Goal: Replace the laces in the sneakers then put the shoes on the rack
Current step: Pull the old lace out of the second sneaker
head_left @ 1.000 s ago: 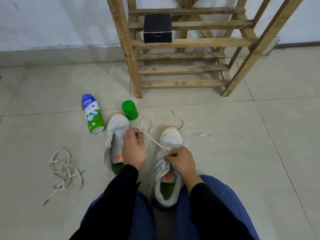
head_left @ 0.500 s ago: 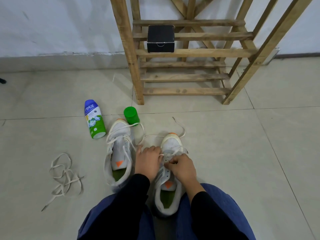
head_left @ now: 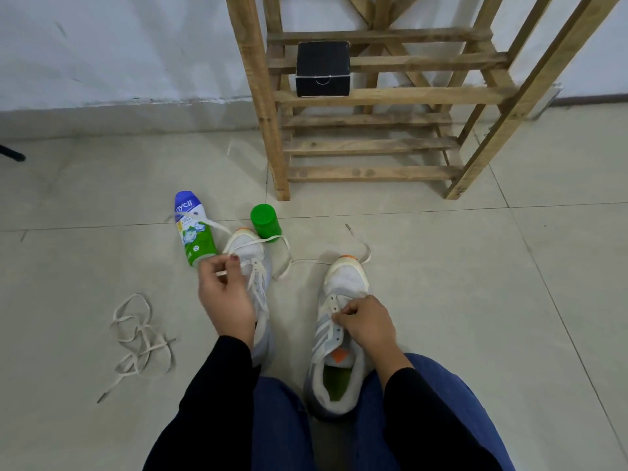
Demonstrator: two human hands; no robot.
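Under right hand (head_left: pixel 365 322), gripped sneaker (head_left: pixel 346 280), left hand (head_left: pixel 226 297) pinching lace (head_left: pixel 288 254)

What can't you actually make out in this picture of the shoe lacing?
Head view:
- Left sneaker heel: under the left hand and sleeve.
- Where the lace enters the right sneaker: covered by the right hand.
- Bottle small print: too small.
- Rack top: cut off by the upper edge.
- Dark object at the left edge: cut off.

Left sneaker (head_left: pixel 251 253) and right sneaker (head_left: pixel 346 283): white, orange toe tips; right shows grey stripes, green insole. Loose lace (head_left: pixel 139 338) cream. Bottle (head_left: pixel 193 232) blue-green. Box (head_left: pixel 323 68) black.
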